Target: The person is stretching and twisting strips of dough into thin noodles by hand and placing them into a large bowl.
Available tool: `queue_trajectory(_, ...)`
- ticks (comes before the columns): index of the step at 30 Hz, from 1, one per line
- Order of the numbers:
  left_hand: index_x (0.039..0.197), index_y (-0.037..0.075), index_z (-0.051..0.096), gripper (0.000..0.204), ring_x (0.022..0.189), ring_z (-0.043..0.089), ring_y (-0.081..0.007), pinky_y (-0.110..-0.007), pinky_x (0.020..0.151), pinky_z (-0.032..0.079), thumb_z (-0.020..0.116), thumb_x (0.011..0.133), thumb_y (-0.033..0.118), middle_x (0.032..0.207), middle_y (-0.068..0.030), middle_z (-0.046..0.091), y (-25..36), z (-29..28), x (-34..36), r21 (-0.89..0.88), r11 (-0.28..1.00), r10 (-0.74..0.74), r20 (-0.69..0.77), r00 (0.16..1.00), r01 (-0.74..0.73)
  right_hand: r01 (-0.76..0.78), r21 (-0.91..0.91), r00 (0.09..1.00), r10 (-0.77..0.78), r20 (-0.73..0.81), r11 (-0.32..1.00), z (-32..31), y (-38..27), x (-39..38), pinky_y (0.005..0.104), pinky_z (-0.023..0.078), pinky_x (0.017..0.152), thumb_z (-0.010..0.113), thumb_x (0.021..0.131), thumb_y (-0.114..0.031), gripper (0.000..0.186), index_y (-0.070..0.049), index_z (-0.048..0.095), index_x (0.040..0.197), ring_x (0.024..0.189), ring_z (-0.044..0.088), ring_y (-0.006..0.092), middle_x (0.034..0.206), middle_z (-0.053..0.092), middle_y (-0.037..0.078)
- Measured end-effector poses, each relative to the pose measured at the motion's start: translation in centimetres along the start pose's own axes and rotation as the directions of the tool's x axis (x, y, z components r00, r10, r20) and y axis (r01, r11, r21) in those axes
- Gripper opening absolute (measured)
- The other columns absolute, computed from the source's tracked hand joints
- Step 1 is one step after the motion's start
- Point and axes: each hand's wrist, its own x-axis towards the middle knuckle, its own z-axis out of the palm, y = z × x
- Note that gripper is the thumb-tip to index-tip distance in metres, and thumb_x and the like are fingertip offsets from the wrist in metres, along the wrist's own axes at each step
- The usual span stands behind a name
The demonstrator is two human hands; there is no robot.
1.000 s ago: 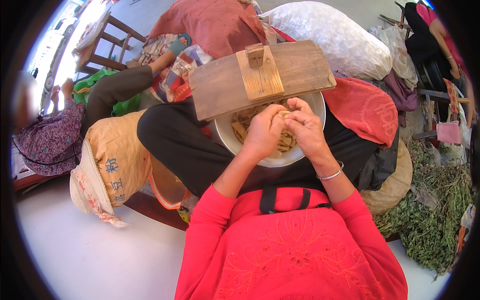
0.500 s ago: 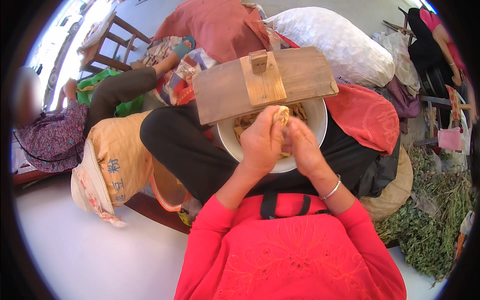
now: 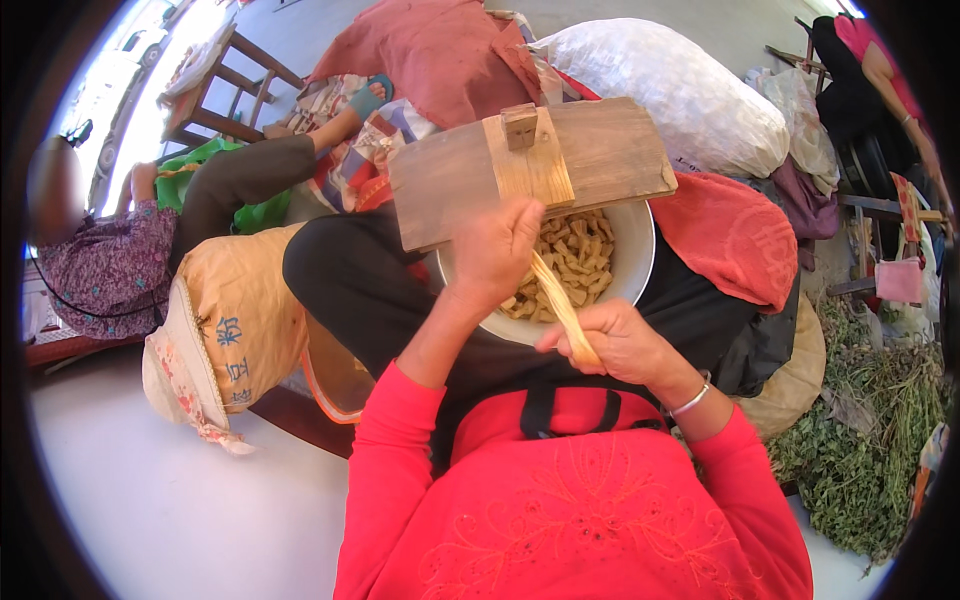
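Note:
A pale yellow, pliable strip (image 3: 561, 298), with a twisted look and lengthwise creases, is stretched slantwise between my hands. My left hand (image 3: 495, 252) is closed around its upper end, slightly blurred, near the board's front edge. Lower and to the right, my right hand (image 3: 625, 342) pinches the other end. Beneath the strip, a white metal basin (image 3: 634, 262) sits in my lap with many short, folded tan-yellow pieces (image 3: 575, 255) in it. A wooden board (image 3: 615, 150), with a lighter crosspiece (image 3: 530, 165) and a small block on top, lies across the basin's far rim.
A stuffed white sack (image 3: 660, 90) and reddish-brown cloth (image 3: 430, 70) lie beyond the board. A red towel (image 3: 725, 235) is at my right, above dried green plants (image 3: 860, 430). At left are a tan sack (image 3: 250, 300), a sun hat (image 3: 180, 365) and a seated person (image 3: 100, 265).
My hands were together over the basin around a bunched yellow strip. They have drawn apart, the left up and leftward, the right down toward me, stretching the strip and revealing the basin's contents.

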Motion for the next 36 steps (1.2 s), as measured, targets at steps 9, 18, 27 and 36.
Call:
queue_trajectory(9,0.128,0.002,0.049,0.035,0.053,0.036,-0.0042,-0.020,0.047,0.027,0.050,0.097,0.018,0.068,0.0047,0.044,3.8,2.5,-1.9,-0.801,0.325,-0.098,0.500,0.861,0.502,0.198,-0.939,0.465,-0.870,-0.164,0.283,-3.8,-0.6,4.6,0.0292,0.043,0.056,0.060,0.088,-0.009,0.024,-0.009,0.068,0.110,0.058,0.058,0.0155,0.065,0.060,0.007)
queue_trajectory(18,0.095,0.005,0.058,0.005,0.055,0.043,-0.0085,-0.025,0.049,0.035,0.056,0.092,0.008,0.067,0.0019,0.050,0.3,4.2,-2.1,-0.554,0.697,-0.209,0.449,0.869,0.455,0.043,-0.998,0.444,-0.896,-0.015,0.038,-4.9,-0.4,4.7,0.0346,0.042,0.058,0.062,0.083,-0.012,0.016,-0.010,0.069,0.097,0.063,0.058,0.0251,0.063,0.057,0.005)
queue_trajectory(27,0.113,0.003,0.061,0.037,0.085,0.059,-0.0295,-0.036,0.074,0.049,0.059,0.076,-0.004,0.094,-0.0106,0.065,0.9,4.3,-3.2,0.267,0.902,0.344,0.028,0.938,-0.339,0.191,-0.006,0.923,-0.182,-0.340,0.982,-7.1,5.5,4.7,0.0310,0.047,0.068,0.056,0.096,-0.023,0.023,-0.003,0.067,0.091,0.078,0.060,0.0125,0.087,0.065,0.001)
queue_trajectory(36,0.119,0.000,0.056,0.043,0.101,0.057,-0.0377,-0.041,0.085,0.048,0.066,0.078,0.006,0.112,-0.0164,0.061,2.2,3.4,-4.2,-0.014,0.952,0.306,0.010,0.952,-0.305,0.289,0.386,0.953,-0.223,-0.207,0.876,-5.1,4.7,4.5,0.0289,0.045,0.092,0.055,0.091,-0.009,0.018,0.000,0.066,0.102,0.101,0.058,0.0152,0.113,0.061,0.006)
